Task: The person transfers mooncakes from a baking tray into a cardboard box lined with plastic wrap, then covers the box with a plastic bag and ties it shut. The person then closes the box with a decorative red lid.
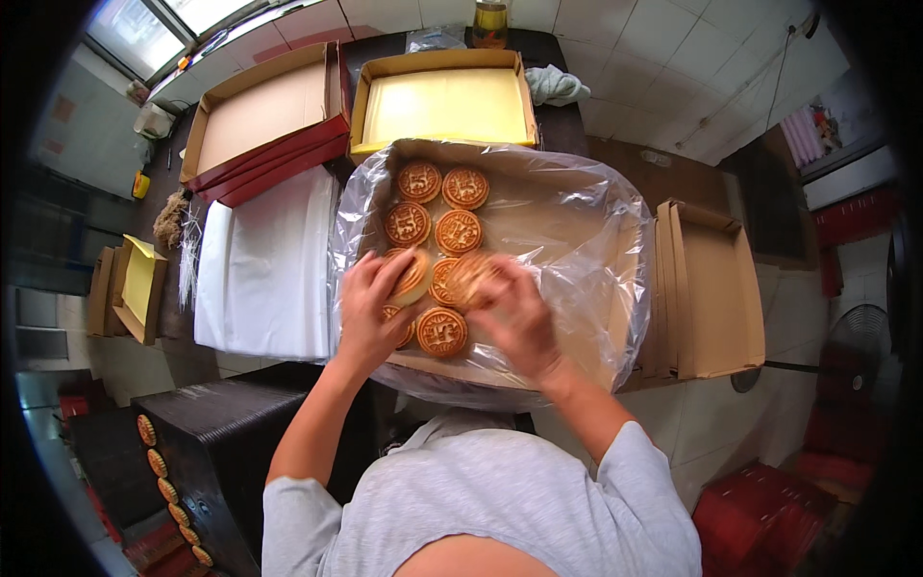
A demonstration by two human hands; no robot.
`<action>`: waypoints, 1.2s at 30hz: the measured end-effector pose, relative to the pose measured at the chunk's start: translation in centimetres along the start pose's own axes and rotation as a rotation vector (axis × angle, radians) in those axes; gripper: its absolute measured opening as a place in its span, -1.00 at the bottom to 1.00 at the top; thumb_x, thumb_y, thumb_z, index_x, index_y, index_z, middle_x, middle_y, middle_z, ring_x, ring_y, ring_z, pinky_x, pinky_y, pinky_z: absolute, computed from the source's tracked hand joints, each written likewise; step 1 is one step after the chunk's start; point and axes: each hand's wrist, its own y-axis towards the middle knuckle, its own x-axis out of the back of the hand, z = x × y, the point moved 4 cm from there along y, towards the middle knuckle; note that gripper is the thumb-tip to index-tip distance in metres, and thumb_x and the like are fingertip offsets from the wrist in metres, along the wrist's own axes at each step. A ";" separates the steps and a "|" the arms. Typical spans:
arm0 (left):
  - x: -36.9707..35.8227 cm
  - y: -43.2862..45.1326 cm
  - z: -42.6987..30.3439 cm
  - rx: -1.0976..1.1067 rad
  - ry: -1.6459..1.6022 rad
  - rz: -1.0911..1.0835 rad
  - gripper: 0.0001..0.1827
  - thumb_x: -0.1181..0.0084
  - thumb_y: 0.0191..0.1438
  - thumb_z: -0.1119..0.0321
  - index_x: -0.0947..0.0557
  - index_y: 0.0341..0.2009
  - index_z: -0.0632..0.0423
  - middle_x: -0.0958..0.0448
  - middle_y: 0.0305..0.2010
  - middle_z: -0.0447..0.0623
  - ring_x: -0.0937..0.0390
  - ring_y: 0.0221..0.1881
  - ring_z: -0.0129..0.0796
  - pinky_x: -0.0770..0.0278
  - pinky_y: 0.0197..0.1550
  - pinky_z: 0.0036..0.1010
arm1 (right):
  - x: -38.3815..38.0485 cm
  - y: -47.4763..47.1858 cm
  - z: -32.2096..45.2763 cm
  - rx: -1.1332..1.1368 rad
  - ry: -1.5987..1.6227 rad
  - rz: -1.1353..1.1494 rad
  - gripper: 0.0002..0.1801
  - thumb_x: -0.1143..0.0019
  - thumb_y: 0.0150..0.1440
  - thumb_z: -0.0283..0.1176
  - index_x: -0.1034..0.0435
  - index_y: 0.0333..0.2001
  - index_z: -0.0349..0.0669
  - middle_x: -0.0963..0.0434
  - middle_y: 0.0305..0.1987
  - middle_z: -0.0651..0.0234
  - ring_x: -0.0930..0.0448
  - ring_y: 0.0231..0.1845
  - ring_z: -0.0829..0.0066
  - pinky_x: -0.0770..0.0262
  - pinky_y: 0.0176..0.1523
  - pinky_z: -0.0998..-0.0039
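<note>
Before me stands a cardboard box (497, 371) lined with a clear plastic bag (620, 209). Several round mooncakes (458, 232) with stamped tops lie in two columns along its left side. My left hand (375, 299) grips a tilted mooncake (413, 280) by its edge, above the left column. My right hand (515, 310), blurred, has its fingers on another mooncake (472, 280) that partly covers one in the right column. At the near end, one mooncake (441, 332) lies flat, and another (399, 324) is partly hidden by my left hand.
White sheets (263, 267) lie left of the box. Red-sided cardboard trays (267, 122) and a yellow-lined tray (443, 104) stand behind. Nested cardboard lids (714, 288) are at right. Black stacked trays (223, 411), with mooncakes (167, 490) along one edge, stand at lower left.
</note>
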 end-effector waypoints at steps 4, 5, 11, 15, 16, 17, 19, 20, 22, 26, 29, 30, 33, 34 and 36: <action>-8.0 9.7 -2.9 -0.134 -0.092 -0.047 -0.17 -0.57 -0.03 0.15 -0.58 0.39 -0.29 -0.55 0.23 0.07 -0.42 0.33 0.09 -0.26 0.43 0.04 | 5.4 4.3 -8.2 -0.124 -0.172 -0.423 -0.48 -0.52 0.07 -0.53 -0.52 0.13 -0.14 -0.44 0.40 0.08 -0.54 0.34 0.02 -0.57 0.34 0.13; -10.4 11.6 -3.2 -0.139 -0.098 -0.041 -0.16 -0.55 0.00 0.11 -0.55 0.42 -0.34 -0.53 0.29 0.07 -0.39 0.38 0.08 -0.21 0.47 0.10 | 5.2 4.8 -10.0 -0.160 -0.220 -0.380 -0.47 -0.51 0.09 -0.50 -0.52 0.15 -0.13 -0.42 0.42 0.08 -0.52 0.36 -0.01 -0.54 0.36 0.11; -18.3 14.4 -1.0 -0.004 0.470 0.105 -0.16 -0.33 0.16 -0.19 -0.39 0.53 -0.54 -0.26 0.61 0.13 -0.07 0.64 0.16 0.24 0.55 0.43 | 1.7 3.5 -16.5 -0.256 -0.413 -0.159 -0.20 -0.48 0.10 -0.43 -0.35 0.43 0.02 -0.17 0.65 0.05 -0.26 0.60 -0.08 -0.22 0.59 0.04; -16.8 14.1 -1.2 -0.068 0.399 0.115 -0.15 -0.34 0.15 -0.16 -0.40 0.53 -0.48 -0.21 0.64 0.15 -0.03 0.65 0.20 0.17 0.55 0.42 | 0.9 2.6 -19.8 -0.134 -0.418 -0.195 -0.09 -0.52 0.05 -0.39 -0.29 0.47 0.01 -0.06 0.67 -0.13 -0.17 0.64 -0.18 -0.12 0.64 0.00; -15.4 13.5 -1.8 -0.130 0.351 0.030 -0.15 -0.37 0.12 -0.13 -0.42 0.52 -0.46 -0.20 0.64 0.16 -0.02 0.66 0.21 0.14 0.55 0.41 | 0.8 2.5 -21.0 -0.194 -0.451 -0.143 -0.08 -0.51 0.05 -0.34 -0.27 0.49 -0.02 -0.06 0.67 -0.15 -0.10 0.67 -0.16 -0.07 0.66 0.01; -13.9 12.6 -2.4 -0.153 0.262 0.023 -0.14 -0.41 0.09 -0.09 -0.44 0.50 -0.44 -0.20 0.63 0.17 -0.02 0.66 0.22 0.12 0.55 0.39 | 0.9 2.9 -22.0 -0.197 -0.443 -0.107 -0.08 -0.50 0.05 -0.32 -0.27 0.49 -0.06 -0.08 0.67 -0.13 -0.07 0.68 -0.14 -0.04 0.67 0.01; -8.4 9.2 -3.1 -0.302 0.196 -0.078 -0.13 -0.46 0.03 -0.01 -0.47 0.47 -0.42 -0.20 0.62 0.20 0.01 0.67 0.23 0.13 0.57 0.37 | 1.7 3.6 -22.7 -0.181 -0.364 -0.046 -0.09 -0.50 0.02 -0.41 -0.30 0.47 -0.13 -0.25 0.57 -0.09 -0.19 0.59 -0.11 -0.08 0.63 -0.03; -5.0 6.6 -3.2 -0.327 0.202 -0.135 -0.13 -0.47 0.01 0.00 -0.48 0.45 -0.40 -0.20 0.61 0.20 0.02 0.68 0.23 0.17 0.59 0.38 | 1.6 4.5 -22.8 -0.206 -0.147 -0.091 -0.09 -0.51 0.02 -0.46 -0.32 0.47 -0.12 -0.30 0.51 -0.08 -0.26 0.53 -0.11 -0.16 0.59 -0.05; 2.8 0.6 -2.5 -0.298 0.324 -0.159 -0.16 -0.48 0.00 0.01 -0.51 0.42 -0.38 -0.18 0.62 0.20 0.06 0.69 0.22 0.22 0.61 0.38 | 3.4 6.5 -21.6 -0.359 -0.351 0.146 -0.15 -0.54 0.06 -0.40 -0.37 0.44 -0.14 -0.29 0.52 -0.13 -0.35 0.47 -0.11 -0.29 0.52 -0.02; 20.6 -17.9 2.4 0.079 0.449 -0.355 -0.40 -0.45 0.08 0.07 -0.67 0.24 -0.19 -0.18 0.61 0.22 0.03 0.67 0.21 0.11 0.61 0.29 | -2.8 13.8 -11.2 -0.085 -0.637 0.130 -0.33 -0.40 0.24 -0.31 -0.41 0.40 -0.20 -0.42 0.44 -0.13 -0.42 0.47 -0.07 -0.35 0.50 0.04; 32.4 -34.7 6.9 0.431 0.786 -0.571 -0.42 -0.47 0.00 0.30 -0.71 0.18 -0.05 -0.41 0.34 0.20 -0.37 0.38 0.20 -0.38 0.40 0.03 | -15.4 16.8 1.2 -0.156 0.201 0.399 -0.53 -0.20 0.39 -0.47 -0.42 0.35 -0.31 -0.52 0.34 0.09 -0.56 0.31 0.31 -0.50 0.34 0.30; 35.4 -41.1 8.1 0.582 0.864 -0.638 -0.44 -0.41 0.07 0.34 -0.68 0.21 -0.04 -0.41 0.35 0.22 -0.37 0.39 0.20 -0.39 0.43 -0.05 | -20.2 16.6 6.7 -0.069 0.164 0.542 -0.54 -0.19 0.39 -0.51 -0.43 0.34 -0.32 -0.56 0.29 0.17 -0.58 0.27 0.38 -0.50 0.32 0.36; 42.2 -60.9 12.2 1.243 0.827 -0.678 -0.32 -0.37 0.21 0.15 -0.52 0.42 -0.19 -0.26 0.55 0.22 -0.24 0.53 0.24 -0.35 0.48 0.02 | -33.7 11.6 25.4 0.431 0.433 0.763 -0.53 -0.23 0.33 -0.65 -0.49 0.31 -0.19 -0.60 0.31 0.27 -0.59 0.33 0.33 -0.54 0.34 0.31; 43.8 -66.7 13.0 1.346 0.842 -0.690 -0.28 -0.35 0.24 0.13 -0.45 0.48 -0.22 -0.18 0.61 0.20 -0.17 0.58 0.21 -0.31 0.50 0.01 | -38.0 9.3 31.5 0.523 0.442 0.829 -0.54 -0.26 0.32 -0.64 -0.51 0.29 -0.15 -0.59 0.33 0.29 -0.57 0.38 0.28 -0.55 0.36 0.27; 45.6 -76.3 15.2 1.597 0.721 -0.678 -0.19 -0.33 0.28 0.07 -0.32 0.57 -0.28 -0.03 0.69 0.15 -0.06 0.64 0.16 -0.26 0.54 0.01 | -46.1 4.1 42.5 0.675 0.509 0.952 -0.54 -0.30 0.31 -0.56 -0.53 0.28 -0.09 -0.51 0.43 0.23 -0.53 0.42 0.22 -0.56 0.35 0.19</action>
